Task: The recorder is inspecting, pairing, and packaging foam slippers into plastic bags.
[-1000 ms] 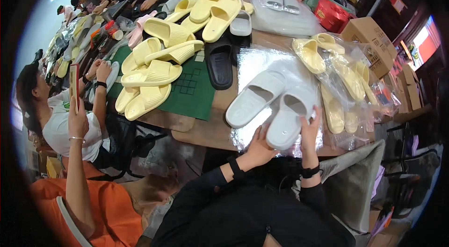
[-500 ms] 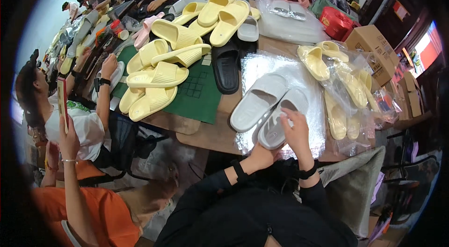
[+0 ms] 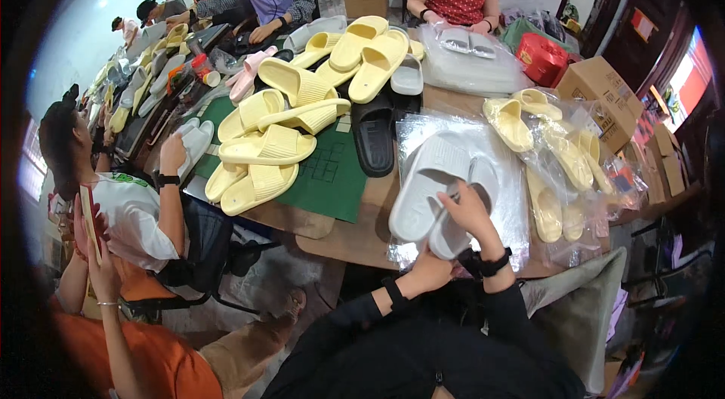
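Two light grey slide slippers lie in front of me over a stack of clear plastic bags (image 3: 504, 225). The left slipper (image 3: 414, 206) partly overlaps the right slipper (image 3: 448, 239). My left hand (image 3: 427, 272) grips the heel end of the right slipper, its fingertips hidden beneath the sole. My right hand (image 3: 472, 214) reaches across the right slipper, with its fingers closed on the left slipper's inner edge by the strap.
Yellow slippers (image 3: 268, 146) pile up on a green cutting mat (image 3: 332, 191), beside a black slipper (image 3: 373, 135). Bagged yellow slippers (image 3: 545, 203) and a cardboard box (image 3: 600, 97) stand at right. Co-workers sit at the left and across the table (image 3: 340, 242).
My right hand has moved left from the right slipper to the left slipper's inner edge. The slippers are now closer together and overlapping. The view has shifted slightly.
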The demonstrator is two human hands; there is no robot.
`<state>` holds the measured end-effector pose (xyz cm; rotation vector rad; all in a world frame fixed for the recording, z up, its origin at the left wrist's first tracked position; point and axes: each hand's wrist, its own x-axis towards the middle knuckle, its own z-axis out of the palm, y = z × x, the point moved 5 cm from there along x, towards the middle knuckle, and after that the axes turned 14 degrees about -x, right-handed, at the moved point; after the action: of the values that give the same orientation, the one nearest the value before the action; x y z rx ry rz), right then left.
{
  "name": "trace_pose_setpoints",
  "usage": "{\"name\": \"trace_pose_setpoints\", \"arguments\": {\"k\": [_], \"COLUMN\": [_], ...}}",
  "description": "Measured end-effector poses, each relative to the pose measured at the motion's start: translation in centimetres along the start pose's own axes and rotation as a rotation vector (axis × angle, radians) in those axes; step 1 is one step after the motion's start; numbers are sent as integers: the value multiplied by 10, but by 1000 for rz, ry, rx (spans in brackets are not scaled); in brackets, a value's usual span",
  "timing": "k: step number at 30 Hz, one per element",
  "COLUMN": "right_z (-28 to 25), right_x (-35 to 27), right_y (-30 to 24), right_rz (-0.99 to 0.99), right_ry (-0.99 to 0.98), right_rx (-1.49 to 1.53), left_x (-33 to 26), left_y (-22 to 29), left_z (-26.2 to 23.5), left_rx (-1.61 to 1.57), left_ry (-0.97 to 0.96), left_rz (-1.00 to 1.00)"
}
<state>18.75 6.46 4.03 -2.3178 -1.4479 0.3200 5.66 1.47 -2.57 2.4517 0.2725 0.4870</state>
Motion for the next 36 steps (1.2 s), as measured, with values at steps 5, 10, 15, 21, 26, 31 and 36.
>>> {"name": "trace_pose_setpoints", "arguments": {"k": [5, 10, 15, 21, 26, 31, 36], "right_z": [-52, -84, -96, -118, -107, -105, -113], "right_x": [-54, -123, -147, -162, -173, -167, -155], "right_y": [12, 38, 32, 66, 74, 73, 57], "right_rz": [-24, -108, -483, -572, -589, -544, -284], "right_ry": [-17, -548, -883, -868, -960, -927, -703], "right_rx": [698, 665, 524, 680, 729, 699, 472], "left_x": [-3, 20, 24, 38, 54, 55, 61], "left_y": [-15, -16, -12, -3, 2, -12, -3], "left_z": [10, -11, -44, -55, -70, -72, -77], "left_rx": [-263, -620, -179, -194, -288, -403, -242], "left_ry": [28, 73, -88, -72, -3, 101, 168], "left_rz": [13, -35, 3, -23, 160, -72, 3]}}
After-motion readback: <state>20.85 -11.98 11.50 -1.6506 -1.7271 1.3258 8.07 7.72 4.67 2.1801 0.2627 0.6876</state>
